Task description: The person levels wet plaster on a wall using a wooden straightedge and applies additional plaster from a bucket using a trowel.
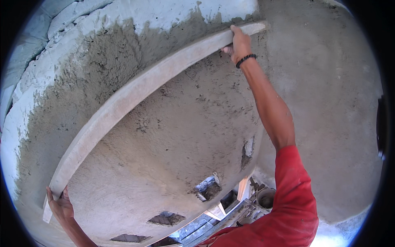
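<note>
A long pale straightedge board lies slantwise against the freshly plastered grey wall, from lower left to upper right; the lens bends its outline. My left hand grips its lower left end, fingers round the edge. Close to the upper right end, my right hand is closed on the board, thumb over the top edge. A dark beaded bracelet circles the right wrist. Wet, rough mortar shows above the board, and smoother plaster with small pits below it.
Pale unplastered wall borders the mortar at the top and left. Rectangular recesses cut into the lower plaster. Another grey wall meets this one at the right. Below are a bucket and wooden planks.
</note>
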Motion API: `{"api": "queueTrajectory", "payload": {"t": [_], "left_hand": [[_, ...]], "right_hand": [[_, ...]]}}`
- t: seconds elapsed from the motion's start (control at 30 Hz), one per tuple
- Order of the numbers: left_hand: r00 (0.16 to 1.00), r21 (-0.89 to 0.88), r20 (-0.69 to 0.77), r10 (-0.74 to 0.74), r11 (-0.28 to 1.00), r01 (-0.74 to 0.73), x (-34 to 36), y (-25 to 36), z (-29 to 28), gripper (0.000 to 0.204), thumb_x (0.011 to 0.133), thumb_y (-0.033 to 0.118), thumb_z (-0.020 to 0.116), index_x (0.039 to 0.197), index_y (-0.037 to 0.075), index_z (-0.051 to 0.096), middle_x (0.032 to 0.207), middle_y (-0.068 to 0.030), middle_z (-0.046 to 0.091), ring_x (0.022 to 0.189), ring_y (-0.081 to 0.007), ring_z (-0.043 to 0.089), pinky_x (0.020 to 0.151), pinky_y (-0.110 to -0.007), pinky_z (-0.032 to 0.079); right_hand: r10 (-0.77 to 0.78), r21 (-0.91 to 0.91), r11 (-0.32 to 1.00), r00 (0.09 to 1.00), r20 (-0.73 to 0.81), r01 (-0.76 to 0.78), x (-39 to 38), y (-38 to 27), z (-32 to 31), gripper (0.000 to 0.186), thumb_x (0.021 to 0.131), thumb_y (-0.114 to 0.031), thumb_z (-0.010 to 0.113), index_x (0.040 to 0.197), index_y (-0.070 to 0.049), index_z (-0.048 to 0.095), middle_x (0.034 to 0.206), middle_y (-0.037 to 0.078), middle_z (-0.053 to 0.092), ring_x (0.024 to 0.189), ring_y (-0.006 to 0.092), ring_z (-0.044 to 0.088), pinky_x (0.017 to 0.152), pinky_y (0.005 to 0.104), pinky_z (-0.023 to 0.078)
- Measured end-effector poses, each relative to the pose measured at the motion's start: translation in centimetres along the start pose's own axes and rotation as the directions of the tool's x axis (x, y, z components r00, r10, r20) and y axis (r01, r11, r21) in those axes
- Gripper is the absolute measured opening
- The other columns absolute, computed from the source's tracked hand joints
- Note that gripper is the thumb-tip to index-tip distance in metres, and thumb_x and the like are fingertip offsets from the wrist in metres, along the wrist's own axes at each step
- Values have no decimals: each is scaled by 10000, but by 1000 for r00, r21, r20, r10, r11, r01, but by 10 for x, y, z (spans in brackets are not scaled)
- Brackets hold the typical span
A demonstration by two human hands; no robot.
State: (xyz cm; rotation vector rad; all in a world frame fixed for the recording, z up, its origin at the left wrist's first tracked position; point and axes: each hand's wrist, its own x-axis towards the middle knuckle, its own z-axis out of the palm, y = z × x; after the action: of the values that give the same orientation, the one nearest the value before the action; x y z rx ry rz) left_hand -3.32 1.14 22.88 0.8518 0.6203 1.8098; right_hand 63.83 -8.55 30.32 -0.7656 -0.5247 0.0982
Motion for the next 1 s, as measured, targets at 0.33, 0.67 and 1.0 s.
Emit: {"api": "queueTrajectory", "payload": {"t": [0.33,0.67,1.0], "left_hand": [[995,-8,96,18,1000,-18,-17,-3,33,502,930,190,567,1265,-125,365,1233,-238,488,1052,-333,575,889,-372,555],[998,64,51,40,997,-43,-12,4,29,545,938,213,559,1303,-122,333,1302,-227,413,1128,-294,518,939,-346,524],[1000,100,9,7,995,-8,-14,-10,3,574,924,238,582,1321,-101,343,1320,-203,421,1148,-276,504,931,-337,518]], "right_hand": [[4,2,1000,1000,10,-4,39,-48,34,469,879,-301,564,1239,-15,473,1168,141,533,986,323,562,717,473,552],[-45,-9,999,998,34,46,17,-6,-10,369,916,-250,528,1009,107,520,789,201,624,517,232,623,363,247,511],[137,-15,990,990,-35,-137,-24,26,-41,390,926,-278,508,879,109,519,655,193,589,431,207,556,312,252,424]]}}
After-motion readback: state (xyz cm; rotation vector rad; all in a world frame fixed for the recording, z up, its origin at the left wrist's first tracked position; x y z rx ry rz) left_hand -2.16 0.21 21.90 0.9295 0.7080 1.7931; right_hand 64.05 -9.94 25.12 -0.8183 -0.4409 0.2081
